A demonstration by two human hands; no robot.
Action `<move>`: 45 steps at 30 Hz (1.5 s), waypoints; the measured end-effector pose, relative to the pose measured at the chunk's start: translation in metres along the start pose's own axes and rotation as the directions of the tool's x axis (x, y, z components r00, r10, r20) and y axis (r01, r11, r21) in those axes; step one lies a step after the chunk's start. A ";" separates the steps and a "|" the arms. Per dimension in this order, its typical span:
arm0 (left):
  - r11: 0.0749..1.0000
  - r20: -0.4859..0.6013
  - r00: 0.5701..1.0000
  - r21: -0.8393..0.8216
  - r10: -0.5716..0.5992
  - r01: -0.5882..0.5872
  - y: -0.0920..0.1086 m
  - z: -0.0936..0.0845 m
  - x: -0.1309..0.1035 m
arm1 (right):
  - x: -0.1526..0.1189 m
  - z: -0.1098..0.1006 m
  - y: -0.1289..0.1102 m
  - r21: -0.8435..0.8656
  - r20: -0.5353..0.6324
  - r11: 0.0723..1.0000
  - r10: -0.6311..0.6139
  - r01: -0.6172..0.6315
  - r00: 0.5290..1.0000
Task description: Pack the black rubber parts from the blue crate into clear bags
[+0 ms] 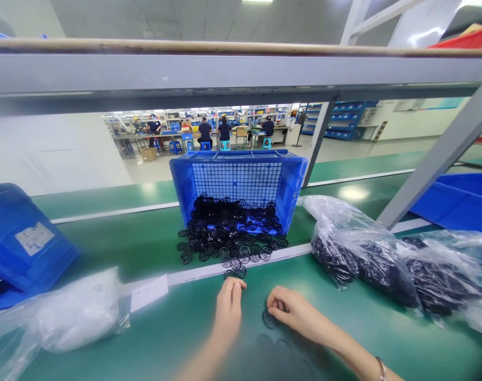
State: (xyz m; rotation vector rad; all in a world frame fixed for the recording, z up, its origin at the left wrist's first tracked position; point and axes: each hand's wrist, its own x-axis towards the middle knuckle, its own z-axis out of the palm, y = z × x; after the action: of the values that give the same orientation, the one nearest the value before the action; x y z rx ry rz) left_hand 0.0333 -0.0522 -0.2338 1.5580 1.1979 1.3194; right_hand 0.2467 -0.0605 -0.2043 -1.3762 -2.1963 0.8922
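Observation:
My right hand (pixel 294 312) pinches the edge of a black spoked plastic ring (pixel 269 320) just above the green tabletop. My left hand (pixel 228 307) is closed, its fingertips beside the nearest rings of a loose pile; whatever is between them, if anything, is hidden. The pile of black spoked rings (pixel 235 243) spills out of a blue plastic crate (pixel 177 182) tipped on its side with its mouth toward me. Blurred ring shapes (pixel 282 346) lie on the table below my right hand.
Clear bags of black parts (pixel 367 259) lie to the right, before another blue bin (pixel 458 198). On the left are a bag of white material (pixel 78 312), a paper slip (pixel 149 292) and a tilted blue bin (pixel 22 233). A shelf beam (pixel 225 74) crosses overhead; people sit far behind.

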 end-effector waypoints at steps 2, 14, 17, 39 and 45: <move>1.000 -0.120 0.993 -0.021 -0.019 0.016 -0.002 -0.003 0.002 | -0.004 0.000 -0.007 0.003 0.082 1.000 -0.025 0.025 0.996; 0.991 -0.378 0.919 -0.111 -0.113 0.076 -0.017 -0.015 0.016 | 0.090 0.030 0.005 -0.405 -0.196 0.875 -0.367 0.266 0.909; 0.990 -0.376 0.919 -0.119 -0.117 0.077 -0.017 -0.015 0.016 | 0.092 0.036 0.003 -0.395 -0.195 0.885 -0.341 0.244 0.920; 0.982 -0.462 0.873 -0.163 -0.157 0.091 -0.028 -0.019 0.019 | 0.083 0.045 -0.037 -0.503 -0.017 0.805 -0.373 0.315 0.928; 0.969 -0.482 0.848 -0.210 -0.219 0.131 -0.033 -0.018 0.022 | 0.052 0.053 -0.040 -0.385 0.120 0.802 -0.447 0.457 0.886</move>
State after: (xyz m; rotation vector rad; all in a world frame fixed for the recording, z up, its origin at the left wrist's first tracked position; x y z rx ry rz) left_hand 0.0099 -0.0223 -0.2556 0.9762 1.4548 1.7134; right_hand 0.1648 -0.0419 -0.2149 -0.9091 -2.6663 0.2852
